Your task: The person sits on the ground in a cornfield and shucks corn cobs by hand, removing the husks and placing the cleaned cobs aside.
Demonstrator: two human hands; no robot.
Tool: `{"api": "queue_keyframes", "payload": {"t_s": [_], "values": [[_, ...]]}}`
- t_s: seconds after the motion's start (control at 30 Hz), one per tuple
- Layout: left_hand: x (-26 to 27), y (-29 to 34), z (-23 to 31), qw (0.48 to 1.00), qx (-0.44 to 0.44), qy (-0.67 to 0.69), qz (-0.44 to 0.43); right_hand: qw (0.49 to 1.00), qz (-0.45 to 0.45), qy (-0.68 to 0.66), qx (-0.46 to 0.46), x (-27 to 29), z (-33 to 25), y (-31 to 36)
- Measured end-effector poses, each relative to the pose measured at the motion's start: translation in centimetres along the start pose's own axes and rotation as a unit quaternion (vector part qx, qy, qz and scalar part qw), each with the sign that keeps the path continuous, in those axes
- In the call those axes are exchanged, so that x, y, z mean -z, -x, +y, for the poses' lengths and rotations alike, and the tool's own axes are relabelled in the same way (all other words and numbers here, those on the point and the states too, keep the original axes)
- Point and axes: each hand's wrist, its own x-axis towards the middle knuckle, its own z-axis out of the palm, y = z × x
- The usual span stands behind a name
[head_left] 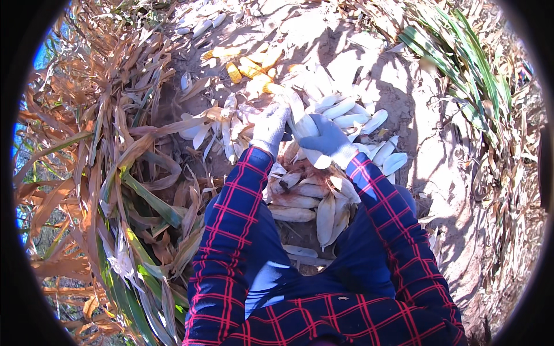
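Both my hands wear grey work gloves and grip one corn ear in its pale husk [303, 130]. My left hand [270, 128] closes on the ear's upper part, and my right hand [328, 139] holds its lower end. My sleeves are dark blue with a red check. Just below the hands lies a heap of unhusked ears [309, 202] between my knees. Beyond the hands sit a few bare yellow cobs [249, 66] on the soil.
More pale husked ears [369, 124] lie to the right of my hands. Dry brown and green corn stalks [115, 190] are piled along the left, and leafy stalks [467, 63] along the right. Bare sandy ground [438, 173] lies ahead and to the right.
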Motion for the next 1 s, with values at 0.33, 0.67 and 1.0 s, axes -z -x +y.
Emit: {"api": "queue_keyframes", "payload": {"t_s": [0.33,0.67,1.0], "values": [[-0.1,-1.0,-1.5,0.997,-0.027,0.044,0.061,0.989,0.108,-0.095,0.033,-2.0,0.2,-0.2],[-1.1,-1.0,-2.9,0.967,0.050,0.248,0.016,0.903,0.312,0.214,0.203,-2.2,2.8,-2.8],[3.4,-1.3,-0.3,0.914,0.087,0.344,0.199,0.781,0.336,-0.526,0.036,4.8,7.6,-2.6]]}}
